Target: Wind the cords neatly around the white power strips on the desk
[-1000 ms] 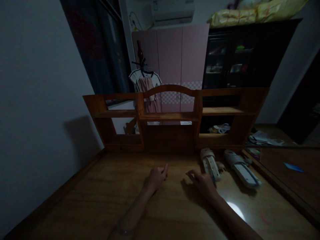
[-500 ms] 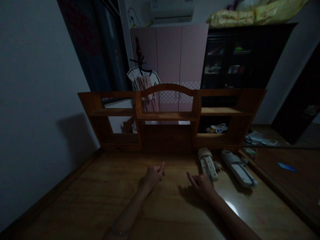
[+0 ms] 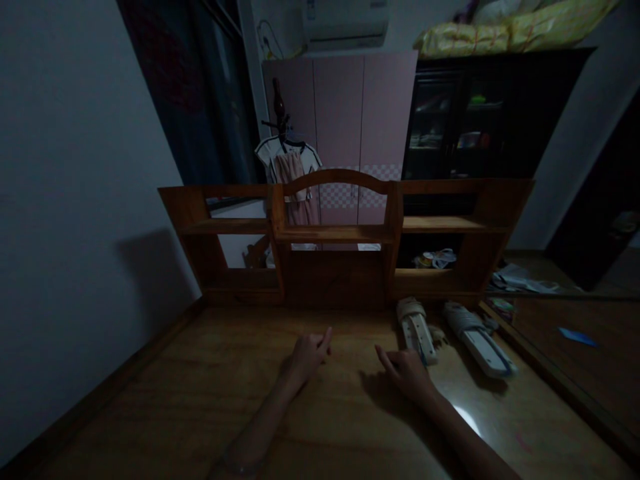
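Note:
My left hand (image 3: 307, 355) is over the middle of the wooden tabletop (image 3: 210, 400), its index finger stretched forward and the others partly curled. Nothing shows in it. To its right, my right hand (image 3: 406, 372) also has the index finger out, pointing forward and left, with the remaining fingers bent and no object visible. A gap of bare wood separates the two hands. Just beyond my right hand lies a white power strip (image 3: 420, 337) with its cord wound round one end. A second power strip (image 3: 483, 347), similarly wrapped, lies farther right. Neither strip is held.
A low wooden shelf unit (image 3: 334, 232) spans the tabletop's far edge. On the left rises a pale wall (image 3: 75, 200). Behind the shelf stand a pink wardrobe (image 3: 337, 113), a dark cabinet (image 3: 500, 120) and a coat stand with a hanging shirt (image 3: 310, 155). Lighting is dim.
Both hands keep practically the same pose and place. The whole view has shifted very slightly downward in the picture.

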Available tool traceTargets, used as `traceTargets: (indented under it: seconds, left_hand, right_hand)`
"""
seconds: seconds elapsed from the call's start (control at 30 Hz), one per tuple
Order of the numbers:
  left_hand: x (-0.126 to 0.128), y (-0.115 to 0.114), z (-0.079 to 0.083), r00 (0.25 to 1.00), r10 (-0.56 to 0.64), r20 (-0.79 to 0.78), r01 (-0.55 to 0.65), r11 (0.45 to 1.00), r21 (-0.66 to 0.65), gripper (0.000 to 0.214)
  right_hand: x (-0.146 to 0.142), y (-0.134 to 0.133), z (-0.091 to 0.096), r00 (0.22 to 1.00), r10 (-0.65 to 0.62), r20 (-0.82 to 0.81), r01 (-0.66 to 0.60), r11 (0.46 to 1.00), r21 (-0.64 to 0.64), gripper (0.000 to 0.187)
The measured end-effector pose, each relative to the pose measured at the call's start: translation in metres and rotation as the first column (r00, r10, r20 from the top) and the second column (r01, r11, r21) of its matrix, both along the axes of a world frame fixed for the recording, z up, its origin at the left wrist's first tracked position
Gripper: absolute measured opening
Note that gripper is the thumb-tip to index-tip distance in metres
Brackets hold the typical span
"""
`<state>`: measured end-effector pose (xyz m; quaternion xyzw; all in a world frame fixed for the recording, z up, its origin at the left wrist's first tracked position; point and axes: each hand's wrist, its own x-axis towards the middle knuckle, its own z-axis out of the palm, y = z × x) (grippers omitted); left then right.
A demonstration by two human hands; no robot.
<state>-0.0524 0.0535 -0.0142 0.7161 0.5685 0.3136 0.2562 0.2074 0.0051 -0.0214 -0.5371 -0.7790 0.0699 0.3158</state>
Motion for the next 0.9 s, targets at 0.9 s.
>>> traceTargets:
  seconds: [0.9]
  left_hand:
    - [-0.001, -0.004, 0.002, 1.000, -0.028, -0.006, 0.028, 1.000, -0.003, 0.076]
  right_hand:
    - [0.068, 0.011, -0.006, 0.909, -0.418, 0.008, 0.401, 0.878, 0.261, 0.050]
